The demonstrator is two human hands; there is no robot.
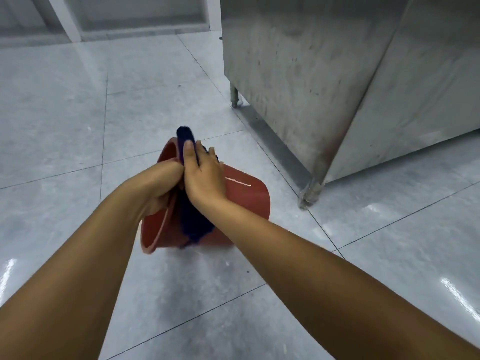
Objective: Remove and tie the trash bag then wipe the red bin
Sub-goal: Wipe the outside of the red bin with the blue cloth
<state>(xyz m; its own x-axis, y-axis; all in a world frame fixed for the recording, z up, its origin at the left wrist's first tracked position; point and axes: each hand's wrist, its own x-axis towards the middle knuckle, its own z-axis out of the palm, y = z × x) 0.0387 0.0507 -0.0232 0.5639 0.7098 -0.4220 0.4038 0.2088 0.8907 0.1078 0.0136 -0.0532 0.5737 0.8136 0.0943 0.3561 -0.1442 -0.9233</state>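
Observation:
The red bin (244,196) is tipped on its side above the grey tiled floor, its open mouth turned to the left. My left hand (161,188) grips the bin's rim at the mouth. My right hand (204,172) presses a dark blue cloth (193,222) against the bin's side; the cloth drapes down over the bin and sticks out past my fingertips. No trash bag is in view.
A stainless steel cabinet (324,74) on short metal legs (310,193) stands to the right, close to the bin. Grey floor tiles (65,113) stretch to the left and toward me. A white frame runs along the back wall.

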